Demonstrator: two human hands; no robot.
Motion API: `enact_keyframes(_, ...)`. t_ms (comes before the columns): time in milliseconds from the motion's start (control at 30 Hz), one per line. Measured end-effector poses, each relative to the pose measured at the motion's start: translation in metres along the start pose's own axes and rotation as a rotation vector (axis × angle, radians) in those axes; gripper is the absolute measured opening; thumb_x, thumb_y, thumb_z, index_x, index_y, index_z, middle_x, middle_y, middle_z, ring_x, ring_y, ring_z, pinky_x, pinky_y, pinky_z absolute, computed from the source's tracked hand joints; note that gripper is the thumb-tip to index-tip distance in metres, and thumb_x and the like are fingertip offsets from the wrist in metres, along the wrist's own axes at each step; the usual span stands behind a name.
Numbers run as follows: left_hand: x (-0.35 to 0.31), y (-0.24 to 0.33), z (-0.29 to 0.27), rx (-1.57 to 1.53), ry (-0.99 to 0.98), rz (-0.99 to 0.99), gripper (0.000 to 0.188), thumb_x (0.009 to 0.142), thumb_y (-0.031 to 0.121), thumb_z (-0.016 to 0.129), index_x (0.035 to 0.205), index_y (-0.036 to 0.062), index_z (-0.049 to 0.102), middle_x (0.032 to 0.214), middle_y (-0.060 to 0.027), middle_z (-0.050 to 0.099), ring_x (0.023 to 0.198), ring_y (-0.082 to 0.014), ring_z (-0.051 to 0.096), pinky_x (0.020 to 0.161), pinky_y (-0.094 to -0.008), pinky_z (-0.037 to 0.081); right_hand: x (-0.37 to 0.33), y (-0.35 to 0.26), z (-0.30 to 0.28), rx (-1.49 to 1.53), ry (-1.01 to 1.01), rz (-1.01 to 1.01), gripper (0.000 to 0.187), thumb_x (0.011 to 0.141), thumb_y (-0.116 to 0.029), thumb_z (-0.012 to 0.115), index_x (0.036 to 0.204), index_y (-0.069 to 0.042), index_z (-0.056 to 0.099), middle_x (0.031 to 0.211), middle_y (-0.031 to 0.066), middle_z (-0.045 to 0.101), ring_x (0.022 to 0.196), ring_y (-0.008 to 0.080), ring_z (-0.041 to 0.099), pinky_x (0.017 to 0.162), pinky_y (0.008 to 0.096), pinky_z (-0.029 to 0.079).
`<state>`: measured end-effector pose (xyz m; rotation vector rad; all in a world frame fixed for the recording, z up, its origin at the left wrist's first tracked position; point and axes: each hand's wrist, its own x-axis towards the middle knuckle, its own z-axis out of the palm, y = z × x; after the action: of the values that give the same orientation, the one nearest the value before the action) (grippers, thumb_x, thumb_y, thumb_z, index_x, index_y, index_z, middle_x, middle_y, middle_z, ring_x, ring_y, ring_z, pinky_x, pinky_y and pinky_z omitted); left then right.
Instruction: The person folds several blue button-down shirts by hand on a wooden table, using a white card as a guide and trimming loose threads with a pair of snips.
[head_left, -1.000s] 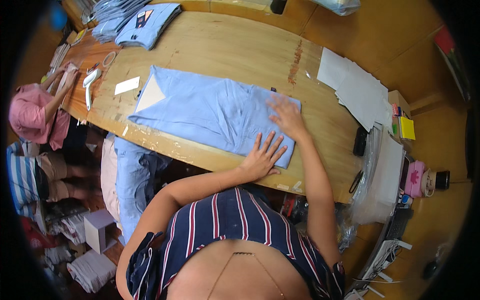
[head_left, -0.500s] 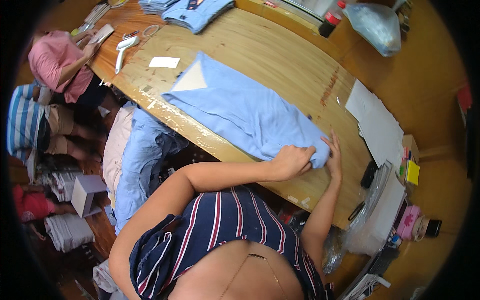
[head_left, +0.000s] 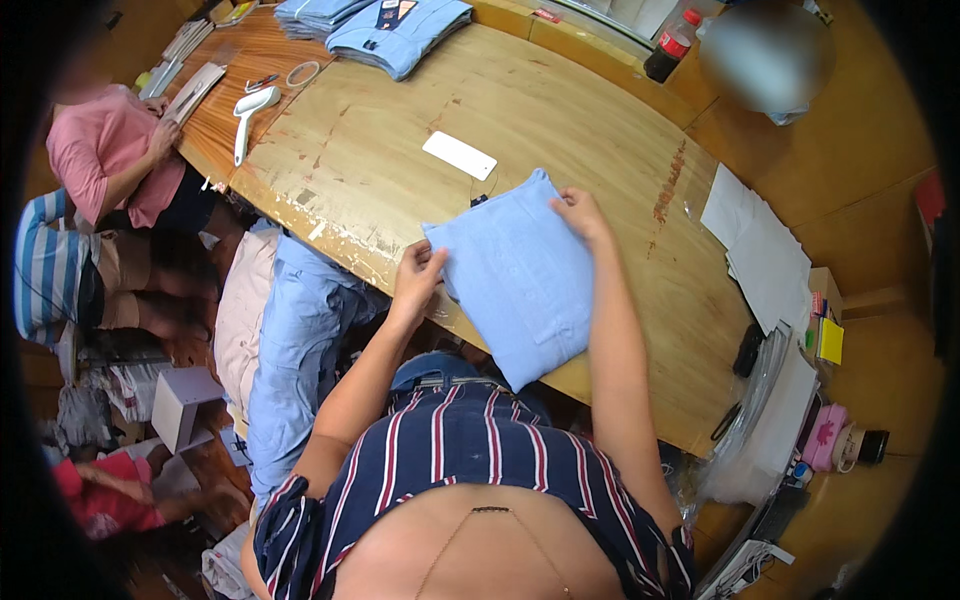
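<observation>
A light blue garment (head_left: 520, 280), folded into a rough square, lies at the table's near edge, one corner reaching past it. My left hand (head_left: 417, 280) pinches its left corner between thumb and fingers. At the far right edge, my right hand (head_left: 580, 215) grips the cloth, fingers curled and the forearm running along the garment's right side. Just beyond the far edge, a white hang tag (head_left: 460, 156) rests on the wooden table (head_left: 400, 140).
Folded blue garments (head_left: 400, 35) are stacked at the far left, near a white handled tool (head_left: 252, 115) and a tape ring (head_left: 302, 73). White sheets (head_left: 760, 250) lie right, a cola bottle (head_left: 672, 48) behind. Loose clothes (head_left: 300, 330) hang left; a person in pink (head_left: 110, 150) stands beyond.
The long folded garment has been doubled into a compact square. My left hand went from its right end to its left corner; my right hand moved farther up and left. The hang tag now lies nearer the garment.
</observation>
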<state>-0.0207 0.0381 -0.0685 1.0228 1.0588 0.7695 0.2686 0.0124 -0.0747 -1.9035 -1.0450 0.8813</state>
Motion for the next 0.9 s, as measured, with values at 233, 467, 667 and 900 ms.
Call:
enact_keyframes(233,0.017,0.015,0.007,0.913,-0.003,0.287,0.036,0.078,0.019,0.058,0.099,-0.0082,0.048,0.069,-0.0164,0.058,0.066,-0.0242,0.059,0.058,-0.0337,0.046,-0.005,-0.017,0.006,-0.384,0.199,0.132,0.041,0.077,-0.035,0.056,0.101,-0.002,0.055,0.094,0.0196,0.059,0.084,0.0325,0.057,0.072,0.0376,0.044)
enact_keyframes(467,0.099,0.024,0.049,1.075,-0.021,0.513,0.024,0.076,0.020,0.057,0.078,-0.0029,0.048,0.072,-0.0236,0.057,0.070,-0.0383,0.056,0.059,-0.0429,0.043,-0.031,-0.025,0.006,-0.499,0.485,0.367,0.037,0.082,-0.029,0.049,0.110,-0.005,0.047,0.097,0.0196,0.057,0.092,0.0350,0.053,0.077,0.0414,0.043)
enact_keyframes(667,0.115,0.037,0.060,1.349,0.019,0.548,0.032,0.068,0.027,0.065,0.081,-0.0001,0.053,0.076,-0.0200,0.059,0.072,-0.0349,0.057,0.063,-0.0424,0.045,-0.007,-0.002,-0.034,-0.581,0.285,0.164,0.042,0.072,-0.020,0.063,0.106,0.001,0.050,0.095,0.0210,0.057,0.091,0.0321,0.054,0.078,0.0373,0.042)
enact_keyframes(900,0.131,0.053,0.078,1.093,-0.258,0.277,0.021,0.066,0.016,0.066,0.073,0.0004,0.053,0.067,-0.0108,0.057,0.067,-0.0216,0.058,0.059,-0.0303,0.045,0.000,0.002,-0.042,-0.339,0.256,0.108,0.038,0.066,-0.013,0.068,0.098,0.001,0.055,0.095,0.0199,0.058,0.089,0.0313,0.056,0.077,0.0349,0.043)
